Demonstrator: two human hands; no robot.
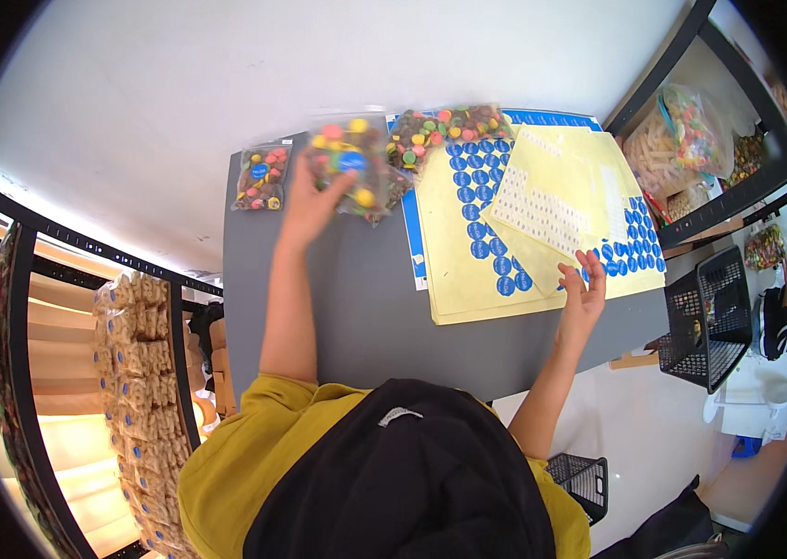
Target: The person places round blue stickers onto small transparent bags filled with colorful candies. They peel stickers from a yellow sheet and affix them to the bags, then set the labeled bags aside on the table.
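Note:
My left hand (310, 202) grips a clear plastic bag of colourful button-shaped candies (363, 197) with a round blue sticker on it; the bag is slightly blurred. To its left a similar stickered bag (259, 183) lies flat on the grey table (365, 314). More candy bags (449, 133) lie to the right, against the wall. My right hand (583, 286) is raised with fingers apart and holds nothing, over the lower edge of yellow backing sheets (463, 300) with round blue stickers (481, 178). A smaller sheet with little white labels (540, 199) lies across them.
Shelving with packed snack bags (138, 391) stands at the left. At the right, a black-framed rack holds bulging plastic bags (673, 140). A black plastic basket (708, 318) is beside the table, another (582, 482) below. Another person's striped sleeve (781, 321) shows at far right.

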